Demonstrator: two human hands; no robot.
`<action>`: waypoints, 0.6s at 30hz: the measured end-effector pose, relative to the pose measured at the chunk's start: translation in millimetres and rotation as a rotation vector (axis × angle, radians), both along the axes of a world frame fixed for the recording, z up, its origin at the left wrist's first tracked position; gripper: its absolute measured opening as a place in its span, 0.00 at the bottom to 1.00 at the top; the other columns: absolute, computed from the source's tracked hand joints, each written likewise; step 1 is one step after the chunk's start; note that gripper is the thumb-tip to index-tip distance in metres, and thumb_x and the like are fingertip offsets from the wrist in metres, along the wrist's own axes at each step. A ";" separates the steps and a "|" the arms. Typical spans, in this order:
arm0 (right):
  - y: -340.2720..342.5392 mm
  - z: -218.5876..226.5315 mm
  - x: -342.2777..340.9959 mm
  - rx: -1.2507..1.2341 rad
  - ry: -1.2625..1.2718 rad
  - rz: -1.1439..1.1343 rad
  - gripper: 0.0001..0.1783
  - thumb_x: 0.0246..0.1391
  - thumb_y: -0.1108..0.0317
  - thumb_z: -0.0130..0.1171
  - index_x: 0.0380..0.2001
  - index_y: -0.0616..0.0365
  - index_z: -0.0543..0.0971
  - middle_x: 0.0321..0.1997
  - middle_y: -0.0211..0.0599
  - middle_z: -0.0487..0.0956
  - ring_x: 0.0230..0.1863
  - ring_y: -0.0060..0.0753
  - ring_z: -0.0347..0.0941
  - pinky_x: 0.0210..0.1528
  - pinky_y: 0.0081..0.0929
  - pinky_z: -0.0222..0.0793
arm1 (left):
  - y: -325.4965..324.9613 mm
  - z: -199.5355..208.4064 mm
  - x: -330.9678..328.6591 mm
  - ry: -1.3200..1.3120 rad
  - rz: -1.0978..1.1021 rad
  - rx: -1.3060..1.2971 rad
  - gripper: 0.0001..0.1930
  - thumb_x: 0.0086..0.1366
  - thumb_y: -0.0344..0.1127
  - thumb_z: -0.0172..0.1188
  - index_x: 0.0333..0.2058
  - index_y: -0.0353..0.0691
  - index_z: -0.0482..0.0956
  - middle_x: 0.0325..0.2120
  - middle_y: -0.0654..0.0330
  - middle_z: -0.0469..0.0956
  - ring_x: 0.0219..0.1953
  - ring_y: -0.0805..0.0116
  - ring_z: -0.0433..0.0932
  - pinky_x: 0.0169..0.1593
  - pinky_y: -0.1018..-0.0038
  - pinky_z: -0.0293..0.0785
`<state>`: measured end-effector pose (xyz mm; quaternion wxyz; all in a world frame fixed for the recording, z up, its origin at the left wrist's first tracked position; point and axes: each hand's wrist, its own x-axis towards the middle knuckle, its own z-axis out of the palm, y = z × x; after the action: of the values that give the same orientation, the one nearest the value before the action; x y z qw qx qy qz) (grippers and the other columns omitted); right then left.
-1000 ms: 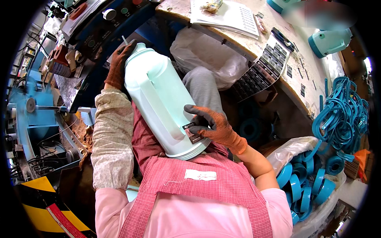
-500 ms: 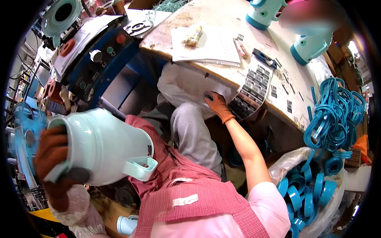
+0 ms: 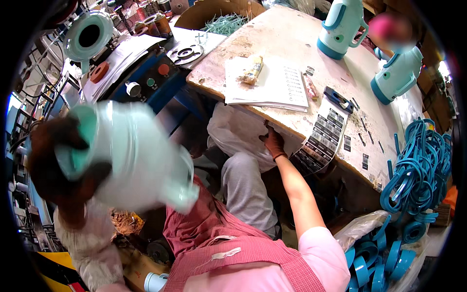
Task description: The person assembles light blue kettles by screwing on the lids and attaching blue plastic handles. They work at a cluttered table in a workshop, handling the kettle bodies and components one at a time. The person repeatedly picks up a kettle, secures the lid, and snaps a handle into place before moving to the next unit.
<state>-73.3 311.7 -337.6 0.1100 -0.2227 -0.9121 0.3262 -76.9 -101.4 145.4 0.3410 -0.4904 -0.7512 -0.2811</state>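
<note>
My left hand (image 3: 58,165), in a brown work glove, grips the open end of a pale mint plastic jug body (image 3: 141,155). The jug body lies sideways, its handle toward my lap, and both are smeared by motion. My right hand (image 3: 274,142), in a similar glove, is at the table's near edge beside a white plastic bag (image 3: 228,129). Its thumb and a finger are apart, with nothing seen between them. Close by, a sheet of dark printed labels (image 3: 323,131) hangs over the edge of the worn table (image 3: 292,36).
Two mint jugs with teal bases (image 3: 343,29) stand at the table's far right. Papers (image 3: 287,87) lie near the edge. Teal straps (image 3: 418,165) and a bag of teal rings (image 3: 374,258) are at the right. A blue machine panel (image 3: 158,80) stands left. Beyond the table is another person.
The jug body has swung slightly in my left hand and is now blurred. My view has shifted, so the table sits lower and farther right. My right hand remains by the table edge.
</note>
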 end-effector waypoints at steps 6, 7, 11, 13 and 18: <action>28.4 4.9 33.7 -0.102 0.279 0.055 0.27 0.39 0.66 0.69 0.44 0.63 0.74 0.24 0.34 0.78 0.24 0.30 0.77 0.32 0.31 0.72 | 69.9 24.6 -48.2 0.521 -0.077 0.104 0.30 0.43 0.32 0.76 0.46 0.36 0.74 0.38 0.57 0.78 0.33 0.70 0.77 0.31 0.79 0.75; 29.6 3.9 42.1 -0.236 0.182 0.055 0.24 0.40 0.68 0.68 0.42 0.64 0.74 0.25 0.35 0.78 0.24 0.29 0.77 0.31 0.30 0.72 | 65.9 26.2 -43.4 0.546 -0.052 0.073 0.31 0.42 0.30 0.76 0.47 0.36 0.72 0.37 0.56 0.78 0.37 0.67 0.79 0.31 0.80 0.76; 5.4 28.9 81.4 -0.590 0.263 -0.136 0.13 0.45 0.75 0.64 0.36 0.66 0.76 0.27 0.36 0.78 0.23 0.27 0.75 0.27 0.25 0.72 | 49.6 6.2 -8.9 0.198 -0.091 0.063 0.33 0.38 0.35 0.78 0.45 0.36 0.74 0.37 0.55 0.76 0.38 0.63 0.78 0.36 0.72 0.76; -12.1 81.2 113.2 -0.303 0.377 0.012 0.09 0.49 0.76 0.60 0.36 0.66 0.76 0.37 0.38 0.77 0.37 0.28 0.75 0.40 0.26 0.70 | 58.1 -21.8 6.3 0.169 -0.311 -0.042 0.31 0.39 0.38 0.77 0.44 0.36 0.76 0.39 0.53 0.74 0.37 0.57 0.76 0.43 0.67 0.75; -68.1 284.2 172.2 -0.831 0.575 0.288 0.08 0.55 0.72 0.54 0.31 0.67 0.78 0.36 0.40 0.76 0.37 0.30 0.73 0.43 0.26 0.69 | 92.6 -106.6 56.0 -0.309 -0.592 -0.015 0.39 0.41 0.42 0.75 0.54 0.39 0.70 0.52 0.44 0.65 0.53 0.46 0.69 0.53 0.61 0.69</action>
<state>98.9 243.6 -53.4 0.2126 -0.0214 -0.6602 0.7201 -20.9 -8.8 38.8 0.1228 -0.6415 -0.6210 -0.4334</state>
